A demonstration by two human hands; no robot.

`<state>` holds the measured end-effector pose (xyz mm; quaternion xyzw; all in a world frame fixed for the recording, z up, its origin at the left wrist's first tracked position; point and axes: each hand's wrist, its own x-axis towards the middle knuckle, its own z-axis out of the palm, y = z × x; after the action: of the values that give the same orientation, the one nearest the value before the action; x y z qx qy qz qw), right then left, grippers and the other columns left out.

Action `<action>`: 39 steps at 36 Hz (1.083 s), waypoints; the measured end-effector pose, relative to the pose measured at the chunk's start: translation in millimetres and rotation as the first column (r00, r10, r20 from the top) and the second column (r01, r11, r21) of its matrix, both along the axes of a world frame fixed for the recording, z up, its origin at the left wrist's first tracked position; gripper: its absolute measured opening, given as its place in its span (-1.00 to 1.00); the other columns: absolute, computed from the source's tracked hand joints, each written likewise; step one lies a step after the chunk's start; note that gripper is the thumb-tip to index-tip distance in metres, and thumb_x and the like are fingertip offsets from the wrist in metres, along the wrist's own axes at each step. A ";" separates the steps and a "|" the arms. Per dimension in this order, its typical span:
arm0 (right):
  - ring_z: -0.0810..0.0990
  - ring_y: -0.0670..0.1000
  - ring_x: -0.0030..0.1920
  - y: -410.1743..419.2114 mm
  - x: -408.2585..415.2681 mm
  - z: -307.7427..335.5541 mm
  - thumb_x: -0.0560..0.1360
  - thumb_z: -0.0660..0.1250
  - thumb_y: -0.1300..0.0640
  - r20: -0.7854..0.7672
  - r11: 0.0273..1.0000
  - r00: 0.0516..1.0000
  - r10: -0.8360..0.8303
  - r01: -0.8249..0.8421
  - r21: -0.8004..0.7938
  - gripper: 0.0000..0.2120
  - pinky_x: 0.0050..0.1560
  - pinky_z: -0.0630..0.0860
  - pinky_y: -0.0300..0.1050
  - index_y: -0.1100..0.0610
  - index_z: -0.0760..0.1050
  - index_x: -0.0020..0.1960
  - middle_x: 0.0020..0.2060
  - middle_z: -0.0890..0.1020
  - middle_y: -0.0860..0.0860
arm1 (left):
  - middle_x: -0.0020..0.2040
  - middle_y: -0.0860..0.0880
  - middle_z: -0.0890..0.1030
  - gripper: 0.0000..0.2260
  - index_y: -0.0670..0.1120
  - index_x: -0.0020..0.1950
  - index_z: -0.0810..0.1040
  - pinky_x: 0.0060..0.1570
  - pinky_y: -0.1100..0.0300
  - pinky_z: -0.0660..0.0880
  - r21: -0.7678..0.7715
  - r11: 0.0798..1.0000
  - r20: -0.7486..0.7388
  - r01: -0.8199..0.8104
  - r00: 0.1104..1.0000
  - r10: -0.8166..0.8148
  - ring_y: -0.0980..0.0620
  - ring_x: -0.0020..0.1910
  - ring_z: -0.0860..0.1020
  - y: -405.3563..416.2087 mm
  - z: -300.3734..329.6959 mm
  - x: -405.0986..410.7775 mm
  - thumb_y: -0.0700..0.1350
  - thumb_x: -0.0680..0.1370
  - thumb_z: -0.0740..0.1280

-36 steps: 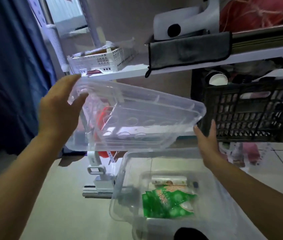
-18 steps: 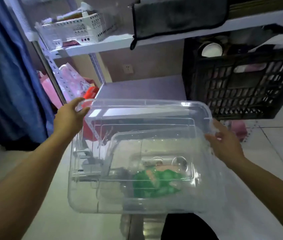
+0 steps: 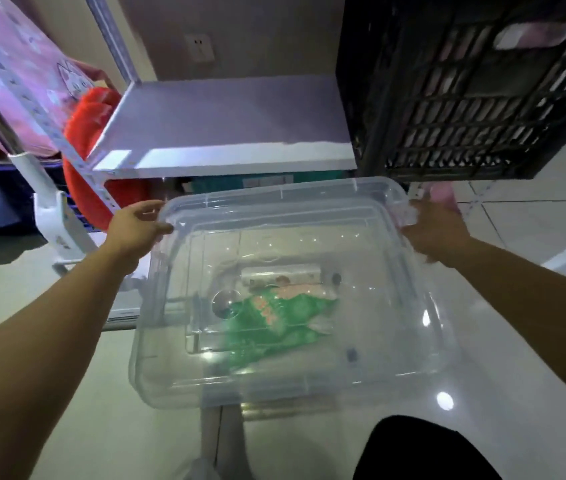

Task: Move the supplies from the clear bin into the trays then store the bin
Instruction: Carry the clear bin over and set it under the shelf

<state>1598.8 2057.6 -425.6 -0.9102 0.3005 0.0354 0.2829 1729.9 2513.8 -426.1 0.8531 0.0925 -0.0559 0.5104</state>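
Observation:
I hold a clear bin (image 3: pixel 274 197) level and low in front of me, its open side up. My left hand (image 3: pixel 136 226) grips its far left corner, thumb over the rim. My right hand (image 3: pixel 435 233) grips the far right corner and is blurred. Through the bin's clear bottom I see green packets (image 3: pixel 274 317) and a white tube (image 3: pixel 281 273) lying below it. What they rest in I cannot tell apart from the bin's own walls.
A pale shelf board (image 3: pixel 226 123) lies just beyond the bin. A black slatted crate (image 3: pixel 465 81) fills the shelf's right side. Something red (image 3: pixel 84 140) and a pink bag (image 3: pixel 14 74) sit at the left by the perforated upright. Tiled floor lies below.
The bin has come down from the upper shelf's height and turned from tilted to level. My hands moved down with it and my view dropped toward the floor.

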 end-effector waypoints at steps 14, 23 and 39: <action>0.61 0.16 0.00 21.5 -0.9 -13.3 0.49 0.34 0.09 -0.046 0.998 0.998 0.031 -0.033 -0.054 -0.47 -0.23 0.67 0.05 0.00 0.36 0.46 0.38 0.45 0.13 | 0.28 -0.20 0.59 -0.53 -0.12 0.41 0.49 0.11 0.00 0.52 0.242 0.970 0.078 0.035 0.995 -0.055 -0.19 0.17 0.58 -0.5 -28.5 10.8 -0.24 0.50 0.45; 0.48 0.28 0.30 24.2 14.0 -22.9 0.54 0.31 0.06 -0.101 0.985 0.993 0.053 -0.069 -0.159 -0.48 0.16 0.56 0.14 0.06 0.35 0.48 0.41 0.43 0.18 | 0.46 -0.23 0.41 -0.52 -0.01 0.55 0.29 0.29 -0.15 0.43 0.371 0.917 -0.027 0.148 0.988 -0.149 -0.28 0.33 0.45 3.8 -45.4 13.6 -0.13 0.63 0.27; 0.63 0.14 -0.17 20.6 -18.4 -18.7 0.57 0.32 0.01 -0.107 0.992 0.991 0.080 -0.090 -0.092 -0.46 -0.26 0.68 0.11 0.02 0.30 0.51 0.26 0.54 0.16 | 0.61 -0.12 0.11 -0.47 0.18 0.61 0.01 0.41 -0.10 0.22 0.259 0.914 -0.147 0.312 0.948 -0.282 -0.22 0.49 0.28 8.5 -39.8 -22.0 -0.10 0.70 0.13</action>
<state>1580.4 2078.2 -444.4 -0.9317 0.2770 0.0797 0.2211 1707.9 2522.3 -465.9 0.9162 -0.0043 -0.1649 0.3651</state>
